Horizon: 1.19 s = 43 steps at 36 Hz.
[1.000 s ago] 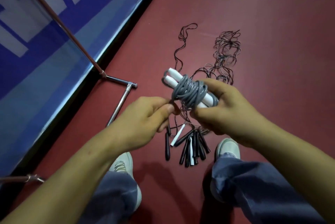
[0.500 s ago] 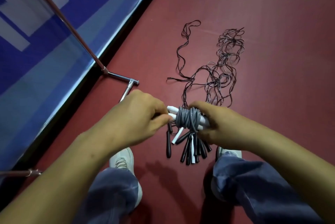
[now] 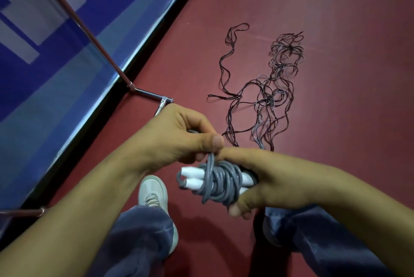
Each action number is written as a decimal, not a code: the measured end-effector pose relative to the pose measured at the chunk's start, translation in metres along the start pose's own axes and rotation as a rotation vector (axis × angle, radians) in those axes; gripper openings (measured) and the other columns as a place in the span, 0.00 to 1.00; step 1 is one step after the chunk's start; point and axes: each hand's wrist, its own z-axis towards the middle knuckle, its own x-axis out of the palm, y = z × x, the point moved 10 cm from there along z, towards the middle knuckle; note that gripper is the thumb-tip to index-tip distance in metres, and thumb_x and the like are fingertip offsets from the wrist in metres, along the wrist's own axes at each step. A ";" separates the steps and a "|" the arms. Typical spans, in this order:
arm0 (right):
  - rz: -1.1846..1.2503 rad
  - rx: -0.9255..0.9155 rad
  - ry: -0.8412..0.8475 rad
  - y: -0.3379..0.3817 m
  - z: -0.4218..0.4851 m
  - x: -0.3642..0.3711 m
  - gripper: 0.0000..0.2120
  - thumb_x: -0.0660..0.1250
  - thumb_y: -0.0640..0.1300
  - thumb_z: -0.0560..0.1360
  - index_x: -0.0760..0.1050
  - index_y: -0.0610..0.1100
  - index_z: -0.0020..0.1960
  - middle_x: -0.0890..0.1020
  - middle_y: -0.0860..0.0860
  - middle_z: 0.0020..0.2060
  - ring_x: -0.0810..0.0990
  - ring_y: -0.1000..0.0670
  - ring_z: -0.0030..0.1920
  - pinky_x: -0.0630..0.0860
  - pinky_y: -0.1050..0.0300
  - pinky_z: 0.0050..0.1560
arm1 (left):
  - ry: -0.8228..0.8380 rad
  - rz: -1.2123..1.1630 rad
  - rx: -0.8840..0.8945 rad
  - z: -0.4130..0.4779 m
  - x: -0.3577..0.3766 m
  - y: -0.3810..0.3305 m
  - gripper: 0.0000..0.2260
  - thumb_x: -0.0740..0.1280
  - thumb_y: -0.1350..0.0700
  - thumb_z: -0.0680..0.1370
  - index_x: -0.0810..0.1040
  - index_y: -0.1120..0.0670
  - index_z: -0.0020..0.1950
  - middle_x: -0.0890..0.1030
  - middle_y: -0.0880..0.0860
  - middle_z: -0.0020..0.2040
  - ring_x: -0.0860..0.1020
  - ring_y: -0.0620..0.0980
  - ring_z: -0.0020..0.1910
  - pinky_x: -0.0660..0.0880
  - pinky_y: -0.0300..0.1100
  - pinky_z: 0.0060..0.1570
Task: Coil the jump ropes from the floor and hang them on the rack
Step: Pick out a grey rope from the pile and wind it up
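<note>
A grey jump rope (image 3: 218, 183) is wound in a bundle around its two white handles (image 3: 191, 178). My right hand (image 3: 266, 185) grips the bundle from the right, fingers curled under it. My left hand (image 3: 181, 135) pinches a strand of the grey cord just above the bundle. On the red floor beyond lies a tangle of thin black ropes (image 3: 271, 90); their handles are hidden behind my hands. The rack's metal pole (image 3: 89, 34) rises at the left from a chrome foot bar (image 3: 152, 94).
A blue and white wall panel (image 3: 56, 64) runs along the left, with a dark strip at its base. My two shoes and trouser legs stand below the hands. Another piece of the rack's frame (image 3: 22, 211) shows at the lower left edge.
The bundle and both hands have come down and nearer to me. My left hand now pulls a cord strand up above the bundle. The black handles on the floor are now covered.
</note>
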 end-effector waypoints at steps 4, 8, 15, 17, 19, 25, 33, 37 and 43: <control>0.231 -0.055 -0.086 0.008 -0.003 -0.014 0.26 0.77 0.28 0.69 0.74 0.43 0.63 0.83 0.40 0.44 0.83 0.33 0.40 0.83 0.33 0.42 | -0.050 -0.206 -0.021 0.001 0.000 0.005 0.10 0.81 0.60 0.61 0.81 0.55 0.30 0.76 0.51 0.25 0.70 0.43 0.21 0.65 0.31 0.22; 0.369 -0.108 -0.193 0.013 -0.008 -0.030 0.24 0.77 0.26 0.67 0.76 0.42 0.58 0.81 0.47 0.37 0.79 0.46 0.34 0.79 0.50 0.35 | -0.126 -0.349 -0.003 0.002 0.002 0.004 0.05 0.68 0.64 0.67 0.76 0.55 0.35 0.73 0.50 0.27 0.64 0.44 0.22 0.60 0.32 0.22; 0.616 -0.176 -0.239 0.017 -0.003 -0.034 0.21 0.76 0.43 0.67 0.77 0.38 0.57 0.74 0.47 0.31 0.68 0.50 0.26 0.65 0.59 0.26 | -0.081 -0.373 0.142 -0.004 0.004 -0.013 0.12 0.72 0.52 0.74 0.80 0.62 0.43 0.72 0.56 0.31 0.62 0.46 0.26 0.61 0.38 0.26; 0.667 -0.189 -0.257 0.020 -0.001 -0.036 0.16 0.74 0.47 0.68 0.77 0.39 0.51 0.74 0.52 0.28 0.68 0.53 0.24 0.65 0.63 0.23 | -0.106 -0.346 0.155 -0.007 0.001 -0.016 0.16 0.69 0.57 0.78 0.74 0.72 0.51 0.72 0.57 0.33 0.64 0.48 0.26 0.63 0.40 0.27; 0.684 -0.183 -0.291 0.019 0.000 -0.039 0.14 0.73 0.46 0.73 0.75 0.37 0.50 0.74 0.53 0.27 0.68 0.54 0.21 0.64 0.64 0.21 | -0.180 -0.282 0.183 -0.013 -0.006 -0.021 0.10 0.66 0.64 0.81 0.74 0.73 0.51 0.74 0.58 0.32 0.65 0.50 0.26 0.64 0.41 0.27; 0.690 -0.122 -0.374 0.010 0.002 -0.037 0.15 0.65 0.53 0.77 0.76 0.41 0.54 0.74 0.40 0.28 0.68 0.50 0.19 0.66 0.63 0.22 | -0.346 0.054 0.277 -0.029 -0.013 -0.040 0.07 0.67 0.61 0.79 0.83 0.59 0.42 0.77 0.63 0.30 0.69 0.56 0.24 0.69 0.48 0.25; 0.541 -0.063 -0.466 0.006 0.004 -0.043 0.14 0.65 0.55 0.77 0.74 0.55 0.61 0.78 0.31 0.50 0.76 0.33 0.35 0.81 0.41 0.34 | -0.330 0.031 0.222 -0.029 -0.007 -0.032 0.05 0.75 0.58 0.75 0.87 0.51 0.49 0.71 0.55 0.30 0.67 0.48 0.28 0.66 0.41 0.28; 0.429 -0.039 -0.508 0.003 0.006 -0.050 0.11 0.65 0.56 0.76 0.74 0.59 0.58 0.79 0.32 0.55 0.82 0.34 0.43 0.79 0.28 0.51 | -0.377 0.082 0.183 -0.026 -0.007 -0.024 0.03 0.75 0.57 0.75 0.86 0.50 0.42 0.72 0.48 0.28 0.68 0.43 0.25 0.67 0.35 0.27; 0.338 -0.041 -0.420 0.007 0.004 -0.051 0.14 0.63 0.52 0.79 0.74 0.53 0.64 0.82 0.38 0.52 0.79 0.48 0.48 0.75 0.48 0.51 | -0.320 0.031 0.129 -0.022 -0.003 -0.019 0.06 0.70 0.64 0.79 0.84 0.59 0.42 0.81 0.58 0.29 0.78 0.51 0.25 0.77 0.41 0.28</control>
